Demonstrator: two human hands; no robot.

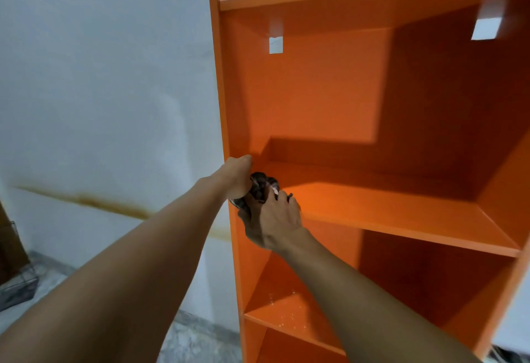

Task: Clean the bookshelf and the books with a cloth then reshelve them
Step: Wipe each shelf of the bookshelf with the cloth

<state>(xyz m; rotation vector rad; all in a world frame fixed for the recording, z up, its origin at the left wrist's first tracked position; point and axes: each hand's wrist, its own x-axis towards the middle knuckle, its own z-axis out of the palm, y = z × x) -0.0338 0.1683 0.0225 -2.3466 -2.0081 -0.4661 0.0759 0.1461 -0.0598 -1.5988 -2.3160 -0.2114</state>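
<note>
Cloth (pixel 262 183) bunched at the front-left corner of the bookshelf's (pixel 329 98) middle board. Left hand (pixel 239 179) curls round its upper part; right hand (pixel 272 219) grips its near side, fingers clamped on it.

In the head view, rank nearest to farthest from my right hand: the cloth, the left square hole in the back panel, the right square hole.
1. The cloth, held by the right hand, at the bookshelf left side.
2. The left square hole, above the hand.
3. The right square hole, far upper right.
</note>
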